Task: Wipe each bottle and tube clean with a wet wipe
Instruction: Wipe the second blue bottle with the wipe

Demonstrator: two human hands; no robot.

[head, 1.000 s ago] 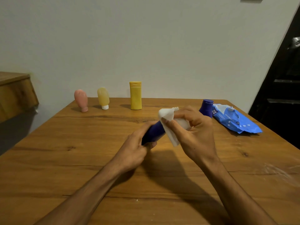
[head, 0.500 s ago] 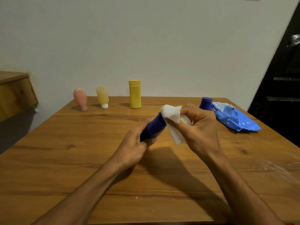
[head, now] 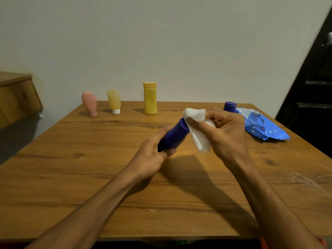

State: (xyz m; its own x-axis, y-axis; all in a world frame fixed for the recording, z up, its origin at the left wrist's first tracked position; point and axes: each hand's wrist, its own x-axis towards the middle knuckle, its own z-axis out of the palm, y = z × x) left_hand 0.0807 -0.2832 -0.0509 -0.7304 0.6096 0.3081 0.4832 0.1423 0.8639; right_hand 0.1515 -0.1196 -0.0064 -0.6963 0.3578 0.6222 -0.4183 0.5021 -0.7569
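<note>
Left hand [head: 152, 155]: curled round the base of the dark blue bottle [head: 173, 137].
Right hand [head: 224, 133]: pinches the wet wipe [head: 196, 128] over the cap end.
Risk: rubbing may flip the cap open, though the wipe mostly hides it.

Two bare arms: L forearm [head: 93, 209] & R forearm [head: 269, 203] uncovered fr. wrist to frame bottom. L hand [head: 152, 155] & R hand [head: 224, 135] bare too. Slim fingers, short nails; tendons show on R hand's back.

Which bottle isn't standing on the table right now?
The dark blue bottle gripped in the left hand, tilted in the air; the others stand near the far edge.
</note>
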